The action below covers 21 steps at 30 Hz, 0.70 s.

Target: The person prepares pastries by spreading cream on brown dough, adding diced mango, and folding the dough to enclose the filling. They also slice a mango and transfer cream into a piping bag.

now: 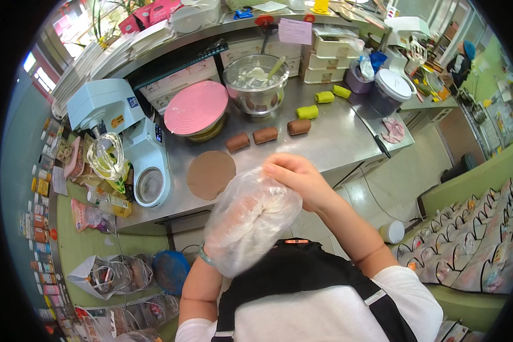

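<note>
A clear plastic bag with a white substance in or on it hangs before my chest, above the floor in front of the counter. My right hand pinches its upper edge between thumb and fingers. My left hand shows blurred through the plastic and holds the bag from the left; whether it is inside or behind the bag, I cannot tell. Beyond the bag lies a round brown board. Three brown cake rolls and three green rolls form a slanting row on the steel counter.
At the back, a steel bowl holds white cream and a green spatula. Left of it are a pink turntable and a blue stand mixer. A long knife and a lidded tub lie right. A person stands far right.
</note>
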Each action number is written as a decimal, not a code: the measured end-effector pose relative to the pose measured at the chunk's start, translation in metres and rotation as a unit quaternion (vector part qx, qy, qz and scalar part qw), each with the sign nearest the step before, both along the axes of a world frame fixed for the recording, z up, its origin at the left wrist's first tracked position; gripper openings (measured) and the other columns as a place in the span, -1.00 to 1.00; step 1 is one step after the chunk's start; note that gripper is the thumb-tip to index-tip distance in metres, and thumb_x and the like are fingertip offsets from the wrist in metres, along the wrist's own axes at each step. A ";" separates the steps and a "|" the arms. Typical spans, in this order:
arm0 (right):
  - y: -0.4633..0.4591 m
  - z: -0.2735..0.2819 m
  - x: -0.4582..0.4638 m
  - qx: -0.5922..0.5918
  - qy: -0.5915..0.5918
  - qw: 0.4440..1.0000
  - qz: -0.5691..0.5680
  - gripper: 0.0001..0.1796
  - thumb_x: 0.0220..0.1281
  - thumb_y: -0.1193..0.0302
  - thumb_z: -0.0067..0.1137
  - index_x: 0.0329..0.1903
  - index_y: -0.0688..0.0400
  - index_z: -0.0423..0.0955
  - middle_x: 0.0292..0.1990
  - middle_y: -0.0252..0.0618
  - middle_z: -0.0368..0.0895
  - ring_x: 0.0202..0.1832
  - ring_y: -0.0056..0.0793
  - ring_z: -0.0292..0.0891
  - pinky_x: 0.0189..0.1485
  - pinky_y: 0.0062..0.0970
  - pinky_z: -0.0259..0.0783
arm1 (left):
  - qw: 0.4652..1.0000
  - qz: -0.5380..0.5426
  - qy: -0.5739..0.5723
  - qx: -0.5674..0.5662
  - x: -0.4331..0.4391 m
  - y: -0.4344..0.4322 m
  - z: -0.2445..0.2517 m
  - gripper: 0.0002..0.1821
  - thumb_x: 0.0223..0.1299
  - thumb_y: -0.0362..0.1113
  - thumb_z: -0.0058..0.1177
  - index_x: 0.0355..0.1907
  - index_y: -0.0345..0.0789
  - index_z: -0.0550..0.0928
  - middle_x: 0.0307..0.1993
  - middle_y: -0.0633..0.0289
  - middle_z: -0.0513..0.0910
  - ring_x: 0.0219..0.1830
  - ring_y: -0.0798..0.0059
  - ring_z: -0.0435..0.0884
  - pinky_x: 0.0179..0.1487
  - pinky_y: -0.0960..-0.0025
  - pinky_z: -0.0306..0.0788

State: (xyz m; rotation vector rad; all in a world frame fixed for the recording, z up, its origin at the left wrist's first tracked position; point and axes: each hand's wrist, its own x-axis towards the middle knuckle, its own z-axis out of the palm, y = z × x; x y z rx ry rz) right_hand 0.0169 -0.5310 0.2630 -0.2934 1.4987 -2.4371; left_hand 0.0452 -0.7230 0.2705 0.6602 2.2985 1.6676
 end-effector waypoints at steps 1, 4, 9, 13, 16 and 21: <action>-0.003 0.000 -0.008 -0.006 0.010 1.000 0.014 -0.80 0.58 0.34 0.16 -0.12 0.23 0.62 -0.23 -0.42 0.69 -0.20 -0.74 0.58 -0.13 -0.60 0.53 | 0.987 -0.001 -0.106 0.124 -0.002 0.000 -0.011 -0.55 0.51 -0.25 0.15 0.35 -0.34 0.50 0.17 0.19 0.59 0.16 0.47 0.60 0.27 0.45 0.50; -0.016 -0.015 -0.033 -0.028 0.052 0.996 0.062 -0.83 0.56 0.38 0.19 -0.11 0.23 0.63 -0.25 -0.44 0.69 -0.21 -0.75 0.56 -0.13 -0.60 0.51 | 0.872 0.053 -0.293 0.389 -0.012 -0.011 -0.055 -0.59 0.48 -0.48 0.10 0.32 -0.36 0.49 0.19 0.18 0.56 0.17 0.48 0.58 0.28 0.46 0.49; -0.033 -0.049 -0.041 -0.063 0.070 0.994 0.063 -0.84 0.54 0.41 0.21 -0.12 0.25 0.64 -0.22 -0.47 0.70 -0.17 -0.77 0.55 -0.08 -0.63 0.51 | 0.884 0.036 -0.275 0.376 -0.019 -0.002 -0.067 -0.62 0.44 -0.49 0.10 0.28 -0.37 0.51 0.14 0.15 0.57 0.13 0.42 0.59 0.25 0.41 0.50; -0.027 -0.077 -0.032 -0.022 0.046 0.998 -0.040 -0.73 0.56 0.35 0.14 0.11 0.26 0.61 -0.01 -0.35 0.70 0.01 -0.67 0.57 0.09 -0.50 0.52 | 0.907 0.044 -0.227 0.351 -0.027 0.005 -0.059 -0.63 0.41 -0.50 0.10 0.24 -0.38 0.53 0.11 0.12 0.58 0.11 0.37 0.60 0.23 0.37 0.50; -0.007 -0.087 -0.035 0.091 0.013 0.986 -0.141 -0.43 0.61 0.08 0.04 0.37 0.26 0.41 0.27 -0.16 0.56 0.21 -0.37 0.55 0.31 -0.28 0.43 | 0.931 0.074 -0.151 0.325 -0.047 0.004 -0.040 -0.65 0.39 -0.51 0.10 0.21 -0.39 0.54 0.08 0.10 0.59 0.09 0.33 0.61 0.21 0.34 0.51; -0.010 -0.059 0.015 0.344 0.630 0.597 -0.359 -0.19 0.09 -0.08 0.50 0.31 0.03 0.42 0.24 -0.28 0.45 0.17 -0.27 0.45 0.22 -0.19 0.36 | 0.951 0.114 -0.036 0.285 -0.068 0.024 -0.017 -0.67 0.35 -0.52 0.11 0.16 -0.40 0.57 0.04 0.07 0.61 0.06 0.27 0.62 0.18 0.30 0.51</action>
